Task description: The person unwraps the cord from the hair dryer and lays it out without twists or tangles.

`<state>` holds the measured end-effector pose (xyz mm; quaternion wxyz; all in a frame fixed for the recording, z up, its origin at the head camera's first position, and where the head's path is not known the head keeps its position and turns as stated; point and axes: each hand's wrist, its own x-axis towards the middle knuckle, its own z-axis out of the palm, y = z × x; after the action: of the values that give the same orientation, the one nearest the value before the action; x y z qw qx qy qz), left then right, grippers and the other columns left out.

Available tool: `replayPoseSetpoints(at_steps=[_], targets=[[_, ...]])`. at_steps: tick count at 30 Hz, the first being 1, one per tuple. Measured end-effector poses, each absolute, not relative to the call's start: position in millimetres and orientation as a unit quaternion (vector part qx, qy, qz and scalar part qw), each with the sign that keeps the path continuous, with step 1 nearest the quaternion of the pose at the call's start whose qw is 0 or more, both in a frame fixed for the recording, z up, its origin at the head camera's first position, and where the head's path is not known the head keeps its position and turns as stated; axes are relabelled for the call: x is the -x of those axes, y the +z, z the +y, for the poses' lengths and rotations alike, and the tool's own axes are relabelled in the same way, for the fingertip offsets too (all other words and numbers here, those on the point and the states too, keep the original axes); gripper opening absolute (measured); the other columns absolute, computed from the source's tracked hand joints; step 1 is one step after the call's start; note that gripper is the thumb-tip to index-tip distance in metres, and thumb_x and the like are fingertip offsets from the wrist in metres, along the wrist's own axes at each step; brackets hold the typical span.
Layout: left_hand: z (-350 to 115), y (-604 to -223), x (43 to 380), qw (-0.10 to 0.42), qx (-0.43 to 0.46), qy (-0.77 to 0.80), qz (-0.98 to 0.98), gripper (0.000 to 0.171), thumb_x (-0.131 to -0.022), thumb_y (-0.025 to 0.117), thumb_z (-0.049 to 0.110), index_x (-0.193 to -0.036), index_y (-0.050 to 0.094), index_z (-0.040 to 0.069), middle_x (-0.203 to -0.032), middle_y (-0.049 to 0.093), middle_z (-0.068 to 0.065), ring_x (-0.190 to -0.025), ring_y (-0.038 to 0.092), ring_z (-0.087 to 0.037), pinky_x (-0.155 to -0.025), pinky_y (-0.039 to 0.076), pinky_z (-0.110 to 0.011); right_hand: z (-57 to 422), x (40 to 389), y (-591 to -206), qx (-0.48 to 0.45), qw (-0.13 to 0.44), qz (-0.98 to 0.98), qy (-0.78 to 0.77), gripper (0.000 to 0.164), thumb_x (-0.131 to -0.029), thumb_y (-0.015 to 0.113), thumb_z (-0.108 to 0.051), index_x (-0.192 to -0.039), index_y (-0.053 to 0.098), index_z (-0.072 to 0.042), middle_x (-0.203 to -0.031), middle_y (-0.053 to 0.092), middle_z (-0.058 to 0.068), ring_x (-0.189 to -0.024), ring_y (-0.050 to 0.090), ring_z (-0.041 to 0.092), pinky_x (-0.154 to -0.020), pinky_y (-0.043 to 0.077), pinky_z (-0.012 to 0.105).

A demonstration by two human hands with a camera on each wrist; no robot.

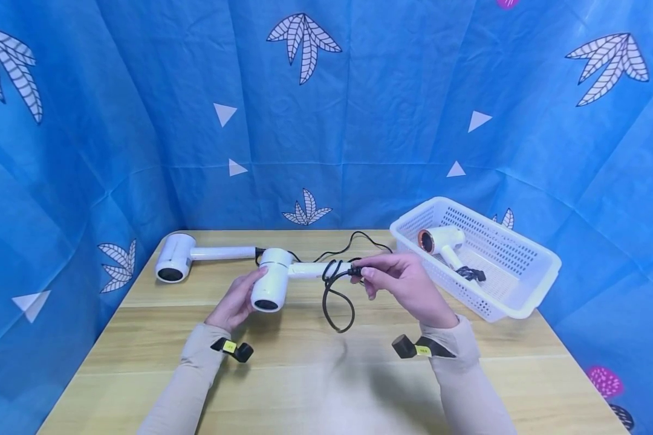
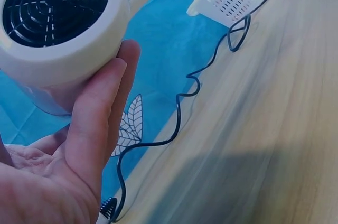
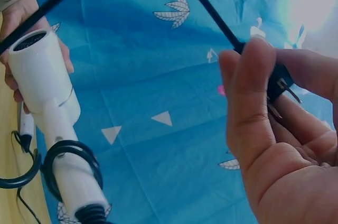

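Note:
A white hair dryer [image 1: 274, 275] is held above the table by my left hand [image 1: 236, 303], which grips its round head. In the left wrist view, the dark intake grille [image 2: 55, 10] faces the camera, with the fingers [image 2: 95, 113] around the head's side. My right hand [image 1: 405, 284] pinches the black two-pin plug [image 3: 280, 82] between thumb and fingers; both metal prongs stick out in the right wrist view. From the plug, the black cord [image 3: 207, 7] arcs over to the dryer. Part of it is coiled round the white handle [image 3: 79, 182], and one loop hangs below.
A second white hair dryer [image 1: 175, 258] lies at the table's back left, its loose cord [image 1: 337, 251] running behind toward the basket. At the right stands a white perforated basket [image 1: 522, 305] containing another hair dryer [image 1: 447, 238] with a copper-coloured ring. A blue curtain [image 1: 348, 121] surrounds the table.

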<state>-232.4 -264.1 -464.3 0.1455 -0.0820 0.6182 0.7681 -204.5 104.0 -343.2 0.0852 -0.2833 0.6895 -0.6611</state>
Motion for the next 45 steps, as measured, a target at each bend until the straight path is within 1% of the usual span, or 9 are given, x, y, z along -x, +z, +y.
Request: replayPoseSetpoints(at_steps=[4, 10, 18, 23, 28, 31, 35, 39, 45], targets=[[-265, -463, 232, 0.14, 0.086, 0.771, 0.615, 0.062, -0.105, 0.055, 0.046, -0.142, 0.042, -0.001, -0.1, 0.071, 0.004, -0.089, 0.073, -0.009, -0.076, 0.062, -0.023, 105, 208, -347, 0.278, 0.114, 0.705, -0.642, 0.027, -0.101, 0.066, -0.011, -0.122, 0.071, 0.005, -0.096, 0.08, 0.004, -0.068, 0.065, 0.01, -0.069, 0.06, 0.028], [-266, -461, 231, 0.139, 0.087, 0.775, 0.611, 0.059, -0.106, 0.054, 0.044, -0.143, 0.041, -0.001, -0.099, 0.071, 0.004, -0.087, 0.073, -0.009, -0.073, 0.062, -0.022, 107, 213, -353, 0.289, 0.148, 0.707, -0.628, 0.031, -0.101, 0.067, -0.012, -0.124, 0.069, 0.008, -0.098, 0.079, 0.007, -0.068, 0.065, 0.009, -0.069, 0.059, 0.028], [-267, -459, 230, 0.137, 0.088, 0.773, 0.614, 0.06, -0.106, 0.053, 0.044, -0.143, 0.042, -0.002, -0.099, 0.072, 0.005, -0.088, 0.073, -0.008, -0.075, 0.062, -0.022, 106, 219, -359, 0.28, 0.173, 0.711, -0.621, 0.026, -0.1, 0.068, -0.014, -0.123, 0.072, -0.001, -0.099, 0.08, 0.01, -0.067, 0.066, 0.01, -0.068, 0.062, 0.029], [-267, -459, 230, 0.135, 0.087, 0.773, 0.613, 0.058, -0.107, 0.053, 0.043, -0.141, 0.043, -0.001, -0.098, 0.072, 0.004, -0.087, 0.073, -0.009, -0.074, 0.062, -0.022, 106, 222, -362, 0.274, 0.186, 0.718, -0.612, 0.026, -0.1, 0.068, -0.013, -0.122, 0.073, -0.001, -0.101, 0.079, 0.014, -0.068, 0.067, 0.01, -0.069, 0.063, 0.03], [-267, -458, 230, 0.135, 0.086, 0.775, 0.612, 0.058, -0.106, 0.053, 0.043, -0.141, 0.043, -0.001, -0.099, 0.071, 0.004, -0.088, 0.073, -0.009, -0.074, 0.063, -0.023, 106, 226, -366, 0.276, 0.194, 0.723, -0.603, 0.026, -0.1, 0.067, -0.013, -0.123, 0.072, 0.0, -0.103, 0.078, 0.021, -0.068, 0.067, 0.01, -0.07, 0.063, 0.032], [-268, -458, 230, 0.132, 0.085, 0.776, 0.611, 0.058, -0.106, 0.054, 0.044, -0.141, 0.043, -0.001, -0.099, 0.071, 0.004, -0.088, 0.073, -0.009, -0.074, 0.063, -0.023, 107, 228, -369, 0.28, 0.194, 0.723, -0.601, 0.027, -0.1, 0.067, -0.013, -0.123, 0.072, 0.001, -0.1, 0.079, 0.017, -0.068, 0.067, 0.01, -0.07, 0.063, 0.032], [-269, -458, 231, 0.129, 0.081, 0.778, 0.61, 0.054, -0.106, 0.053, 0.044, -0.138, 0.045, 0.001, -0.098, 0.072, 0.004, -0.087, 0.073, -0.009, -0.073, 0.062, -0.022, 107, 230, -372, 0.276, 0.2, 0.724, -0.599, 0.026, -0.1, 0.067, -0.013, -0.122, 0.072, 0.001, -0.096, 0.08, 0.007, -0.067, 0.067, 0.009, -0.069, 0.063, 0.032], [-269, -457, 231, 0.128, 0.08, 0.778, 0.61, 0.053, -0.106, 0.053, 0.044, -0.137, 0.046, 0.002, -0.098, 0.072, 0.005, -0.086, 0.073, -0.008, -0.072, 0.062, -0.022, 108, 233, -375, 0.269, 0.2, 0.731, -0.594, 0.026, -0.1, 0.068, -0.014, -0.12, 0.073, 0.001, -0.097, 0.079, 0.014, -0.067, 0.068, 0.011, -0.071, 0.063, 0.034], [-270, -455, 231, 0.129, 0.076, 0.782, 0.605, 0.055, -0.105, 0.054, 0.044, -0.14, 0.045, 0.002, -0.1, 0.072, 0.004, -0.089, 0.074, -0.009, -0.075, 0.063, -0.024, 110, 239, -381, 0.261, 0.202, 0.74, -0.586, 0.027, -0.1, 0.068, -0.014, -0.121, 0.072, 0.002, -0.101, 0.077, 0.023, -0.069, 0.069, 0.012, -0.072, 0.064, 0.034]])
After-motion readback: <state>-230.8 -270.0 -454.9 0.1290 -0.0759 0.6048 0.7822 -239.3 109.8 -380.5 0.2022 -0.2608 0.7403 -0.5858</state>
